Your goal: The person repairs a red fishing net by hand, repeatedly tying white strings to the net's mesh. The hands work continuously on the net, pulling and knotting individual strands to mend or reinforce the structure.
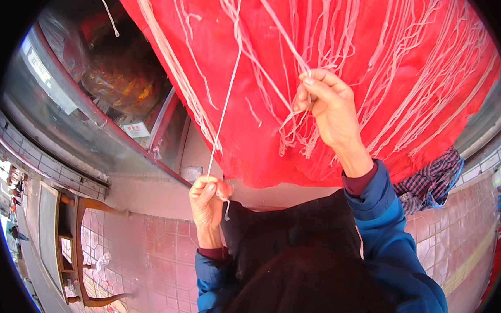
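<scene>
A: What do we see first, from the left?
B: At lower left we have a piece of wooden furniture [81,238] with curved legs on the tiled floor [162,250]. Above it, at upper left, we see a glass case [95,116] with packages inside.
A: And then we reach the hands?
B: Yes. Left of centre, below the red cloth [250,162], our left hand [205,205] pinches the lower end of a white string [223,116]. The string runs up to the top edge, and a short end dangles beside the fingers.
A: What about our other hand?
B: Right of centre, over the cloth, our right hand [332,107] has thumb and forefinger closed on a pale strand [283,32], which slants toward the upper left.
A: And further right?
B: We find many loose strings [412,93] spread across the cloth at upper right. Just below its edge, we spot a dark checked cloth [435,178].
</scene>
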A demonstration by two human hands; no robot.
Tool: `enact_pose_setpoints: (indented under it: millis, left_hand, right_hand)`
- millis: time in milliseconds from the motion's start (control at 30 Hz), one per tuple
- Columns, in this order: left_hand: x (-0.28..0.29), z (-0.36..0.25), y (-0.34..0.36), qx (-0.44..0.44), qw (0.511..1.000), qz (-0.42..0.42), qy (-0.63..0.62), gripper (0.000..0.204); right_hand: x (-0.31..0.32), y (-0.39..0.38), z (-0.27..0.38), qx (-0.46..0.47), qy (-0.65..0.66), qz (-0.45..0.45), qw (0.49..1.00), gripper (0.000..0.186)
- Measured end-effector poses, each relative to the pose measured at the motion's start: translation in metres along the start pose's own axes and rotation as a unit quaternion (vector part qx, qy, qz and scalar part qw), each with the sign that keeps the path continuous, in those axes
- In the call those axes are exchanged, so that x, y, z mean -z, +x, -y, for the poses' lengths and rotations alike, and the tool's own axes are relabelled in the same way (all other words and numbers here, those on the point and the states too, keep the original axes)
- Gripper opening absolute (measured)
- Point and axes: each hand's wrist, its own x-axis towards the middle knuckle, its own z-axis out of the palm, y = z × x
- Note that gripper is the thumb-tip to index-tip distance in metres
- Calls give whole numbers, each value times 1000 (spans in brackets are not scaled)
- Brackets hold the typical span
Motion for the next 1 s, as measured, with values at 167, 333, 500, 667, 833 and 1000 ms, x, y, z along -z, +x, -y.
enact_pose_setpoints:
  millis: [167, 333, 500, 667, 833, 1000]
  left_hand:
    - [22, -21, 1, -41, 980, -107, 162, 18]
    - [-12, -23, 9, -161, 863, -186, 440, 28]
    - [-90, -18, 20, -284, 791, -52, 539, 23]
    - [-142, -16, 47, -174, 903, 24, 393, 16]
    - [-155, -12, 58, -71, 957, 45, 278, 12]
    - [-152, -11, 58, -34, 979, 37, 198, 5]
  right_hand:
    - [-4, -9, 13, 2, -8, 24, 1000, 10]
    - [-9, -18, 19, -2, -10, 68, 998, 11]
    - [-12, -28, 18, -16, -2, 79, 997, 11]
    - [-15, -37, 20, -30, 21, 82, 996, 11]
    - [-13, -40, 21, -30, 32, 91, 995, 11]
    - [-11, -40, 21, -32, 49, 88, 994, 12]
